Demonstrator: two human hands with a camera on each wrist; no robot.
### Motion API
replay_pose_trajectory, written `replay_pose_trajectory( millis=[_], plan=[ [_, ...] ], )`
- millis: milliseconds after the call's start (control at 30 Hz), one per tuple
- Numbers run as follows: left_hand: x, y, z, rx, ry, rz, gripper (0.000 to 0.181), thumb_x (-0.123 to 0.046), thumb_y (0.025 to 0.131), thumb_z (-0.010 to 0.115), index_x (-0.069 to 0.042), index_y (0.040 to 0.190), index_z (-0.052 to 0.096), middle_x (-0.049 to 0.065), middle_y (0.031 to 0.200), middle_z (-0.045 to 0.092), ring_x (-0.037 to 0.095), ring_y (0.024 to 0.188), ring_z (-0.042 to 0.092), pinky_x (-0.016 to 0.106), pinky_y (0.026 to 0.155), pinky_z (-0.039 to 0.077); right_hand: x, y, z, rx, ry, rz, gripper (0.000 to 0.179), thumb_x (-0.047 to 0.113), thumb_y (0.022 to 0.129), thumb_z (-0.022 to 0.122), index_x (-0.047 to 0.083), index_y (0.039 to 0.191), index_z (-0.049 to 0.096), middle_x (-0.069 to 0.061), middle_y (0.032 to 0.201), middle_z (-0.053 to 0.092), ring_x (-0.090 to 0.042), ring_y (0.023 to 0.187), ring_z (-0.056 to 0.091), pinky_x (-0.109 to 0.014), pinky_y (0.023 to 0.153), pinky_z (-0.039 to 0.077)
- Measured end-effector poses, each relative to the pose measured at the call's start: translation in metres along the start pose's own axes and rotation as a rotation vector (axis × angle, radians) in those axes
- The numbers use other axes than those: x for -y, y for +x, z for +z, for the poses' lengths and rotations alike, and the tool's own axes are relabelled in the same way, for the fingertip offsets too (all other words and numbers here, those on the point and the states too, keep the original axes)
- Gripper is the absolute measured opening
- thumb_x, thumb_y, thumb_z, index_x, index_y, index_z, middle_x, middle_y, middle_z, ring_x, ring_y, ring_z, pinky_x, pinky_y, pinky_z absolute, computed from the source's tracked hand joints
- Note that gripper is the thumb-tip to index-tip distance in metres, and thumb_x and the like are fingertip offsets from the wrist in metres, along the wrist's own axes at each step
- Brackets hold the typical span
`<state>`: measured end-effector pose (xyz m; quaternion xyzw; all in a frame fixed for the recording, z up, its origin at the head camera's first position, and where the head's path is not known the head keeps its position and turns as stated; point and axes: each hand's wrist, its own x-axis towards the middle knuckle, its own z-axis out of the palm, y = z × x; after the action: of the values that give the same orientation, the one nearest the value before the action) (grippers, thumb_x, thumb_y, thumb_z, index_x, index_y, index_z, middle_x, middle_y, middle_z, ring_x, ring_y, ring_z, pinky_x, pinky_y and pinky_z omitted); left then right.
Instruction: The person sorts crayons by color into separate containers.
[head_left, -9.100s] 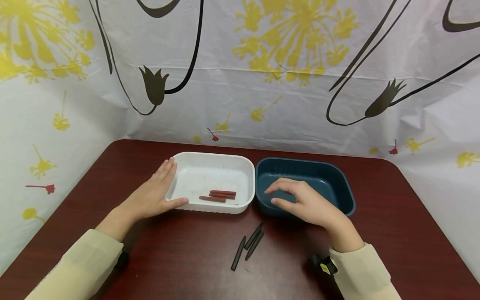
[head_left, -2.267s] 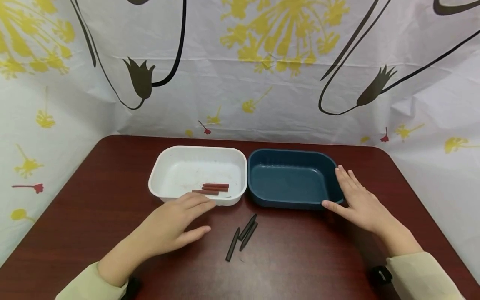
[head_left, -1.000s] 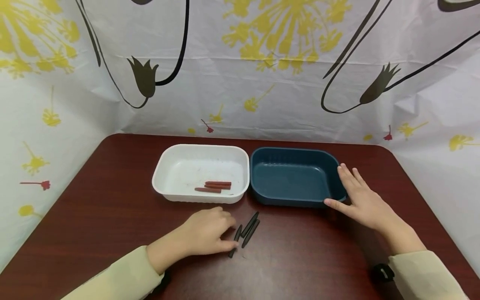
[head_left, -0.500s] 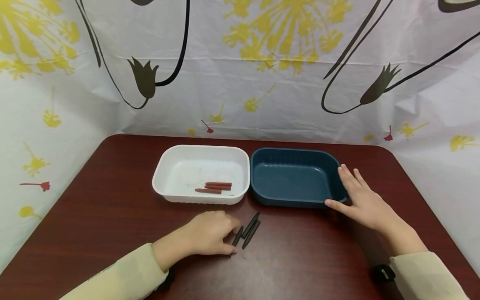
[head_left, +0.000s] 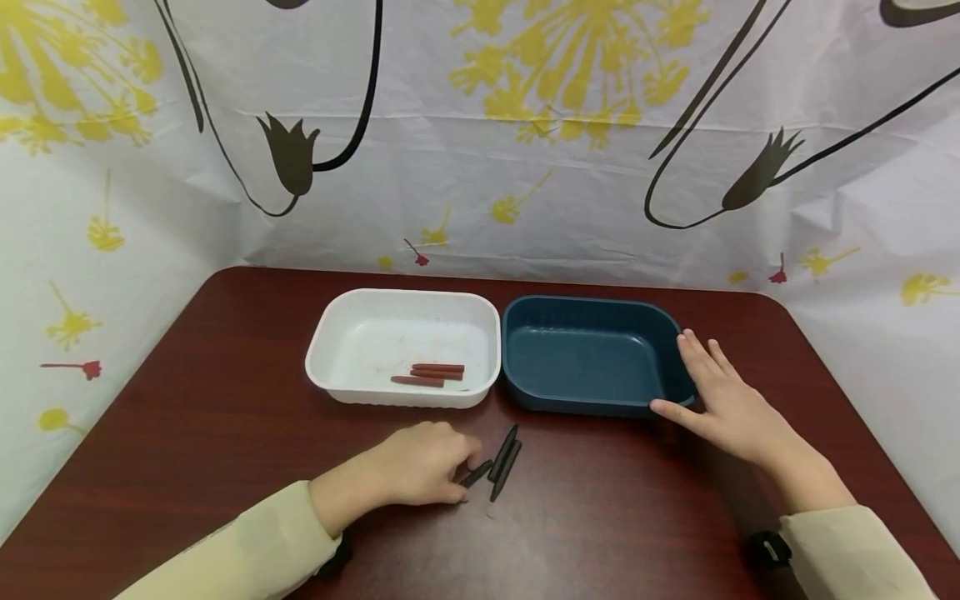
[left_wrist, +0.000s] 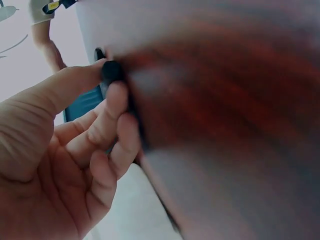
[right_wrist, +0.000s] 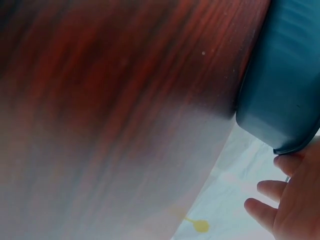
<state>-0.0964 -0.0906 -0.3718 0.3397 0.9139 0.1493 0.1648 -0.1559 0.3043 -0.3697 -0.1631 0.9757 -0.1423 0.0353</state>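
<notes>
My left hand (head_left: 423, 467) pinches a black crayon (head_left: 476, 475) between thumb and fingers, low over the table. In the left wrist view the blunt end of that crayon (left_wrist: 111, 71) shows between thumb and fingertips. Right beside it, two more black crayons (head_left: 507, 471) lie side by side. My right hand (head_left: 731, 408), fingers straight and spread, rests on the right end of a dark blue plastic bin (head_left: 585, 367), which has nothing in it. In the right wrist view its fingertips touch the rim of the blue bin (right_wrist: 280, 90).
A white bin (head_left: 360, 333) with several reddish-brown crayons (head_left: 427, 375) stands left of the blue bin, their sides meeting. Both sit toward the back of a dark red wooden table (head_left: 585, 517). Behind rises a flower-printed white sheet (head_left: 465, 200).
My left hand came from the white bin to the black crayons, took one and has swung its lower end leftward. My right hand earlier moved from above the blue bin to its right end.
</notes>
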Motion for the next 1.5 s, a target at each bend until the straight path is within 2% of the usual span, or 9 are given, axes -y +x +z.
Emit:
replay_pose_trajectory(
  millis=[200,367,700,1000,1300,1500],
  plan=[
    [0.001,-0.005,-0.009,0.071,-0.042,0.009,0.015,-0.022,0.077,0.071,-0.018,0.082,0.057,-0.010,0.053,0.046,0.003,0.046,0.043,0.019,0.046,0.038,0.000,0.000,0.001,-0.001,-0.005,-0.001,0.097,0.059,0.083,0.055,0.017,0.150,-0.002,0.004,0.156,-0.009,-0.033,0.142,-0.009,-0.070,0.097,0.022],
    [0.005,-0.008,-0.009,0.097,-0.065,0.015,0.014,-0.020,0.078,0.070,-0.019,0.085,0.058,-0.010,0.053,0.047,0.002,0.046,0.044,0.019,0.046,0.039,0.000,0.000,0.000,-0.001,0.007,-0.002,0.097,0.058,0.083,0.056,0.016,0.150,-0.001,0.004,0.156,-0.008,-0.033,0.143,-0.008,-0.069,0.097,0.022],
    [0.008,-0.003,-0.016,0.105,-0.048,0.055,0.015,-0.021,0.079,0.068,-0.021,0.090,0.058,-0.012,0.056,0.050,0.001,0.048,0.046,0.018,0.048,0.040,-0.001,-0.005,-0.001,0.001,0.014,0.005,0.097,0.057,0.084,0.056,0.016,0.150,-0.002,0.003,0.156,-0.009,-0.029,0.143,-0.010,-0.068,0.099,0.022],
    [0.009,-0.001,-0.022,0.089,-0.044,0.157,0.016,-0.022,0.080,0.067,-0.020,0.093,0.058,-0.014,0.058,0.048,-0.002,0.050,0.045,0.016,0.053,0.040,-0.001,-0.007,-0.003,-0.016,-0.045,0.007,0.097,0.060,0.084,0.053,0.015,0.150,-0.002,0.001,0.156,-0.008,-0.033,0.143,-0.006,-0.070,0.096,0.024],
    [-0.001,0.002,-0.025,0.104,-0.051,0.191,0.015,-0.022,0.082,0.065,-0.022,0.094,0.057,-0.015,0.059,0.049,-0.003,0.052,0.046,0.014,0.053,0.040,-0.001,-0.005,0.003,-0.021,-0.034,-0.006,0.097,0.059,0.083,0.054,0.015,0.150,-0.001,0.002,0.156,-0.007,-0.031,0.143,-0.005,-0.069,0.097,0.024],
    [-0.005,0.005,-0.030,0.093,-0.067,0.225,0.013,-0.022,0.083,0.064,-0.021,0.093,0.056,-0.015,0.059,0.050,-0.003,0.051,0.047,0.014,0.052,0.040,0.002,-0.001,0.001,-0.008,-0.058,0.006,0.098,0.062,0.083,0.052,0.014,0.150,-0.001,0.002,0.156,-0.008,-0.027,0.143,-0.011,-0.072,0.097,0.018]
  ],
)
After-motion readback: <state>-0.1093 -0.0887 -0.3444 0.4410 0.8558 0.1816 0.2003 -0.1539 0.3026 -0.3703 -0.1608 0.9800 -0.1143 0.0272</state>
